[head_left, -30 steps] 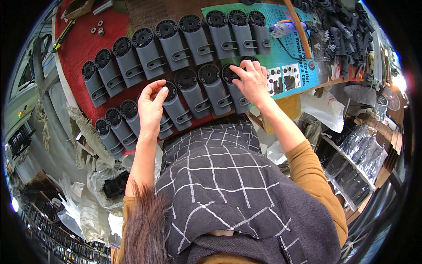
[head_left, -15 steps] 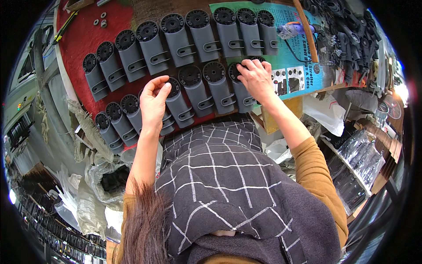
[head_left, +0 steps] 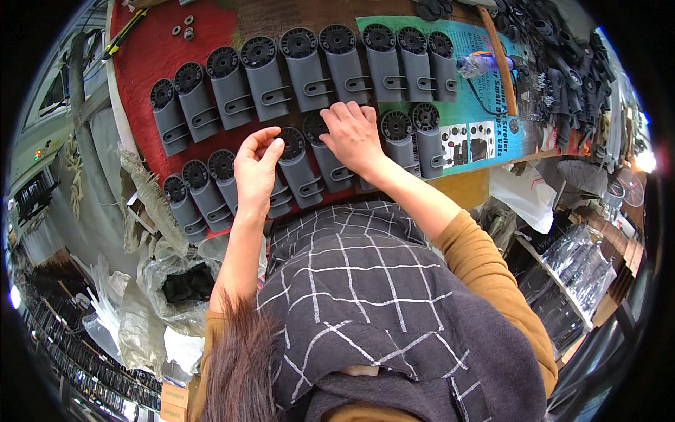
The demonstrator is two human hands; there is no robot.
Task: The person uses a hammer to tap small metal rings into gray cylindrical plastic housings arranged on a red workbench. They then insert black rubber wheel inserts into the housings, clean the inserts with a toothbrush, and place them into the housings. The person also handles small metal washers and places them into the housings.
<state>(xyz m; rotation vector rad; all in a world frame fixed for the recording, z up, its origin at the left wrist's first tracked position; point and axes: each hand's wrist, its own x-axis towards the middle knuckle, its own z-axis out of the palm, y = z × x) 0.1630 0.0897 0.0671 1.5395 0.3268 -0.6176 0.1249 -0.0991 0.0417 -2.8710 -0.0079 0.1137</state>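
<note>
Two rows of grey plastic tubes with black round end discs lie on the table, a wire-like loop on the side of most. My left hand (head_left: 257, 169) hovers over the near row, beside the disc of one grey tube (head_left: 298, 172). Its fingers are curled, with the thumb against them; whatever they hold is too small or hidden to name. Bent over the near row's middle, my right hand (head_left: 354, 139) covers part of a black disc (head_left: 314, 127). Its fingertips point down and are hidden, so anything pinched there cannot be seen.
The far row includes a grey tube (head_left: 264, 84). A yellow-black cutter (head_left: 125, 34) and several small metal rings (head_left: 188, 32) lie at the far left. A wooden stick (head_left: 500, 67) and a heap of black parts (head_left: 562, 56) are at right, beside a teal printed sheet (head_left: 472, 105).
My right hand has moved left along the near row, uncovering the discs at its right end. The left hand stays over nearly the same tubes. The whole view has shifted slightly.
</note>
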